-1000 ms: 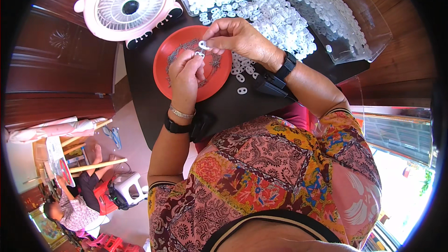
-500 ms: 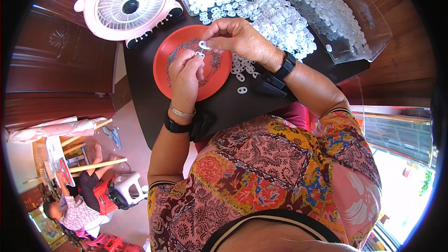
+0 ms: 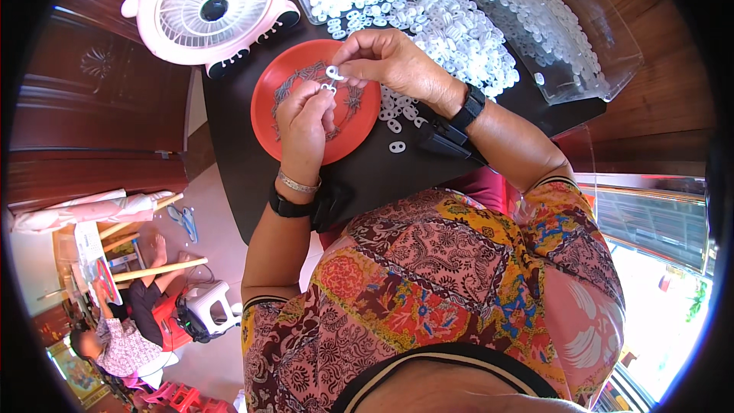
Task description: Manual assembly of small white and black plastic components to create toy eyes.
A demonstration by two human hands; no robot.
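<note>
Over the red plate (image 3: pixel 264 126), my two hands meet with their fingertips close together. My right hand (image 3: pixel 397 67) is closed, pinching a small white two-holed plastic piece (image 3: pixel 333 73) between thumb and fingers. Just below it, my left hand (image 3: pixel 303 118) is closed too, its thumb and forefinger on a small white ring-shaped part (image 3: pixel 328 87). Something thin seems to run between the two parts, too small to make out. Around the plate lie many thin grey screw-like pieces (image 3: pixel 286 96), partly hidden by my hands.
A big heap of white two-holed pieces (image 3: pixel 474 50) spreads over the dark table (image 3: pixel 252 183) beyond my right hand. Behind it stands a clear bin (image 3: pixel 618 80) holding more. A pink fan (image 3: pixel 214 9) stands far left. Another person (image 3: pixel 130 348) sits at the lower left.
Almost nothing differs. Both hands keep their pinch over the plate, with only a very slight shift of the fingertips and the white parts.
</note>
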